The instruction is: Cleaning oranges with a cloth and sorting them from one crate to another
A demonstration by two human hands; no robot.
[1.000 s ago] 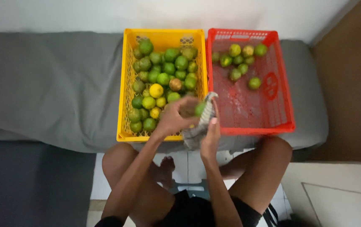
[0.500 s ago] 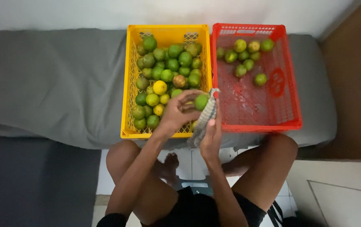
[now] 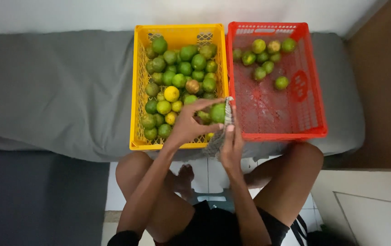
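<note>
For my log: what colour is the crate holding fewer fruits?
Red crate, clearest in the head view.

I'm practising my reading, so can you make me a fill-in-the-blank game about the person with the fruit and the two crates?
1. The left hand holds a round fruit that is ____ in colour.
2. The right hand holds a grey ____ against that fruit.
3. The fuller crate is the ____ one.
4. Both crates sit on a ____ cushion.

Missing words: green; cloth; yellow; grey
</note>
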